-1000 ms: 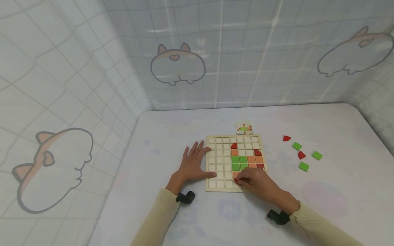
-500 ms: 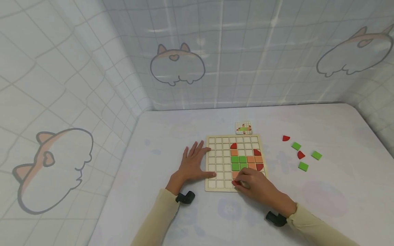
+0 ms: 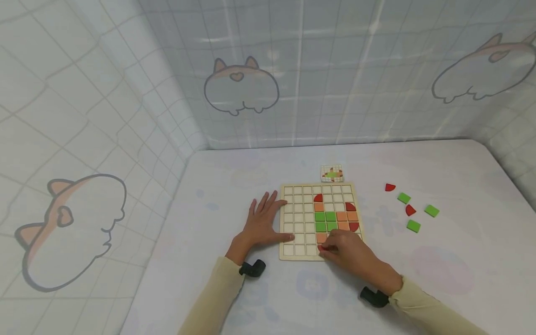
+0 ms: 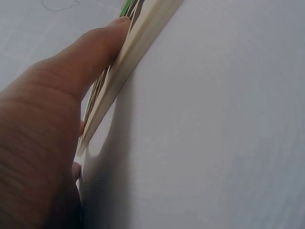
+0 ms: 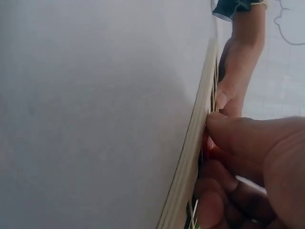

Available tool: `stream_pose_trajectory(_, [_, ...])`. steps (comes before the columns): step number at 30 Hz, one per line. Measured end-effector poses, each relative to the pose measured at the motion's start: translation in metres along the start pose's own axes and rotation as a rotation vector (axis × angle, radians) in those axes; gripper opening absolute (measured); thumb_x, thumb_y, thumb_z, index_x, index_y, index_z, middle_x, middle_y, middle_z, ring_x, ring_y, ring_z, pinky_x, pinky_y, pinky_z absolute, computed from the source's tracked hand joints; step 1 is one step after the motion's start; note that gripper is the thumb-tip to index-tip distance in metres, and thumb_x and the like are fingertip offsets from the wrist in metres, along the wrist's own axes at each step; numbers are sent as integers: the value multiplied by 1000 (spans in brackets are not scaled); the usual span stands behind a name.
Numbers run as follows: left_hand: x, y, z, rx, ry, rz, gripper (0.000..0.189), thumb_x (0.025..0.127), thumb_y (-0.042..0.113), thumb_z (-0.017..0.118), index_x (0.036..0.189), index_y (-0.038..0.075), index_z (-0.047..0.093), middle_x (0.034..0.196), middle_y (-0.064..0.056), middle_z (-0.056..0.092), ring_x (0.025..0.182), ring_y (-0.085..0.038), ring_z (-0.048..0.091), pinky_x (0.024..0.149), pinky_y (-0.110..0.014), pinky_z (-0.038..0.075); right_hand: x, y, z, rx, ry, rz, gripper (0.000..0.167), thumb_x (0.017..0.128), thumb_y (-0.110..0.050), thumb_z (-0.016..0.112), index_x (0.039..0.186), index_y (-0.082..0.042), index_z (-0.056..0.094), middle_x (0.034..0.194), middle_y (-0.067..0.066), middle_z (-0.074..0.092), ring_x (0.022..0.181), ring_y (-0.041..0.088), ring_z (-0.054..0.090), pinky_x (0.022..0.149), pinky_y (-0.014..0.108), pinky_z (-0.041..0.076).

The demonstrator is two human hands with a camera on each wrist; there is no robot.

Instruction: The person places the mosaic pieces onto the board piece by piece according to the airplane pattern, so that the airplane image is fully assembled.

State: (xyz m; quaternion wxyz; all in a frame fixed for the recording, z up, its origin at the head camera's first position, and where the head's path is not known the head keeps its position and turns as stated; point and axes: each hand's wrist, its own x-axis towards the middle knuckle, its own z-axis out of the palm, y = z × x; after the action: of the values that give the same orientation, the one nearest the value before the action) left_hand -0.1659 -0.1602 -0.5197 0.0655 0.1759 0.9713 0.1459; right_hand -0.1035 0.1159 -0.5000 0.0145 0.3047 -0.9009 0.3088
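A wooden grid board lies on the table, with green square tiles, orange square tiles and red quarter-circle tiles set in its cells. My left hand rests spread at the board's left side, its thumb over the edge, as the left wrist view also shows. With thumb and fingertips, my right hand pinches a red quarter-circle tile at a bottom-row cell, just below an orange tile. The fingers cover most of that tile and the board's lower right cells.
A small pattern card lies just behind the board. To the right, loose green tiles and loose red quarter-circle tiles are scattered on the table. A patterned curtain stands along the table's far edge.
My right hand has shifted slightly left and down with the red quarter-circle tile, which now sits at the bottom-row cell. More of the red tile at the board's right shows. My left hand stays put.
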Motion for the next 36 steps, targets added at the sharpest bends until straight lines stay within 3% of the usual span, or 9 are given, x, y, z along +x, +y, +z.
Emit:
stream_pose_trajectory(4, [0,0,-1,-5,8,7,100,69,81,60,150,31,32,165,0,6,149,-21,-5,115,-52,-4,-1,2,1,7,14,-37,12,74,-14,87,82,-13,78,72,-14,60,67,1,52,58,19,48])
stream_pose_trajectory(19, [1,-2,1,-26,20,19,100,69,83,59,150,30,33,165,-1,8,149,-22,-3,115,-52,-4,-8,10,-4,6,17,-12,20,76,-18,86,93,-11,78,83,-11,66,75,2,57,66,22,52])
stream_pose_trajectory(26, [0,-1,0,-16,13,18,100,70,81,60,150,30,32,165,-1,7,149,-23,-3,115,-53,-3,-16,18,-9,-7,127,-46,17,74,-10,87,86,-14,76,79,-14,61,70,-1,53,62,21,50])
stream_pose_trajectory(30, [0,-1,-1,-28,14,17,101,69,81,62,150,29,33,165,-1,7,149,-23,-3,115,-53,-3,-22,24,-19,-56,182,-7,19,72,-10,89,83,-14,75,75,-15,58,67,-1,49,59,21,48])
stream_pose_trajectory(36, [0,-2,0,-15,11,11,101,68,83,60,150,31,31,165,1,6,149,-21,-4,115,-52,-4,-34,35,-35,-115,174,116,17,73,-11,88,84,-12,75,74,-13,60,66,3,52,60,25,49])
